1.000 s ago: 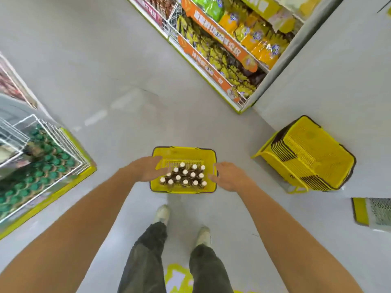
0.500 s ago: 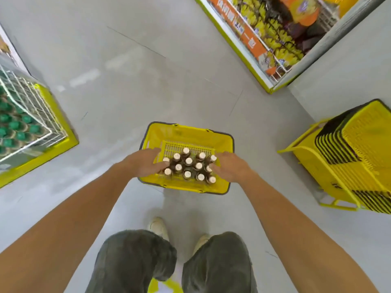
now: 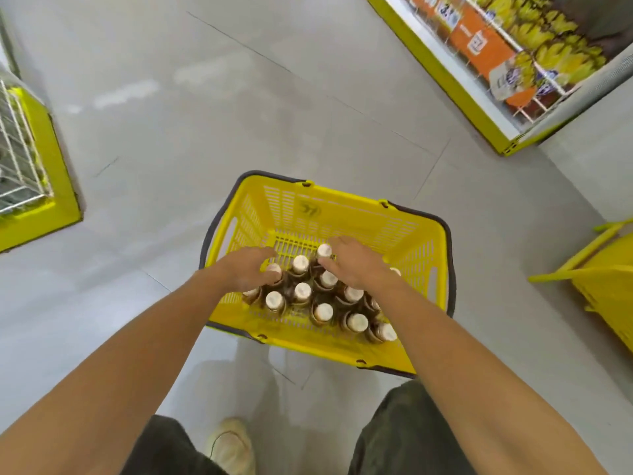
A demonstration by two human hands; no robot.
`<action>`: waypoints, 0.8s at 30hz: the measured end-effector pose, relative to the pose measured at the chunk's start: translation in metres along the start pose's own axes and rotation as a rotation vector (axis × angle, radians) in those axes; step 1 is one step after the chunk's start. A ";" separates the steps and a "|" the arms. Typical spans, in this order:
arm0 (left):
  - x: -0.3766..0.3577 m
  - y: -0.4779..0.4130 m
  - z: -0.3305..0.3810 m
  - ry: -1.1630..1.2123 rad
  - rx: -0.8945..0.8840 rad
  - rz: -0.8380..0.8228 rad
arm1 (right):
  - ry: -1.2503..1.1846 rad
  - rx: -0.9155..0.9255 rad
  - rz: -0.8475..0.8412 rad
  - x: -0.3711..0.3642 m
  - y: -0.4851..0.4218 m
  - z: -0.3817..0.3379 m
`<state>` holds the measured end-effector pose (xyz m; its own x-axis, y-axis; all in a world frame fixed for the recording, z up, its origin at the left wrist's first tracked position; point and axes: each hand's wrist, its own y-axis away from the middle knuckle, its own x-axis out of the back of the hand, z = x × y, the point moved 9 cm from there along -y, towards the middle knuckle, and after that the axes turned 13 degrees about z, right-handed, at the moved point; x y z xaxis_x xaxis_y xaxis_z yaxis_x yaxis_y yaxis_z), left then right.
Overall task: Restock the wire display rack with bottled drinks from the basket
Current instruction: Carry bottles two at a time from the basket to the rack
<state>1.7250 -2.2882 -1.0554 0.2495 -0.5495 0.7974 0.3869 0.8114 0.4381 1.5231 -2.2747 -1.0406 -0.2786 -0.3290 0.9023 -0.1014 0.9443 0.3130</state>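
A yellow basket [image 3: 346, 200] with a dark rim stands on the floor in front of my feet. Several brown bottled drinks [image 3: 322, 311] with pale caps stand upright in its near half. My left hand [image 3: 248, 269] is down among the left bottles, fingers curled around the neck of one. My right hand [image 3: 358, 265] lies over the bottles at the right, fingertips on a cap; its grip is hidden under the palm. The wire display rack [image 3: 20, 145] on a yellow base shows at the far left edge.
A stack of yellow baskets [image 3: 606, 286] sits on the floor at the right. A shelf of yellow snack packs [image 3: 534, 46] runs along the upper right, beside a grey wall. My shoe [image 3: 233, 443] and trouser legs are at the bottom.
I have bent closer to the basket. Both hands moved from its sides inward and down onto the bottles. The rack slid toward the left edge of view.
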 end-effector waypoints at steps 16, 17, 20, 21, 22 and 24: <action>0.001 -0.059 -0.032 0.512 0.050 0.433 | -0.419 -0.125 0.292 -0.021 -0.059 0.019; 0.000 -0.063 -0.036 0.553 0.070 0.446 | -0.445 -0.144 0.304 -0.022 -0.061 0.021; 0.011 -0.056 -0.033 0.645 0.085 0.470 | -0.507 -0.167 0.341 -0.012 -0.053 0.021; 0.023 -0.050 -0.028 0.664 0.085 0.488 | -0.544 -0.186 0.369 -0.002 -0.047 0.020; 0.038 -0.041 -0.021 0.683 0.085 0.507 | -0.589 -0.200 0.397 0.014 -0.039 0.017; 0.079 -0.021 -0.003 0.709 0.087 0.530 | -0.654 -0.206 0.444 0.056 -0.021 0.004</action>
<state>1.7391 -2.3490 -1.0031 0.8788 -0.0680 0.4724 0.0027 0.9905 0.1377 1.5057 -2.3129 -0.9974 -0.7591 0.2004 0.6194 0.3096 0.9481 0.0728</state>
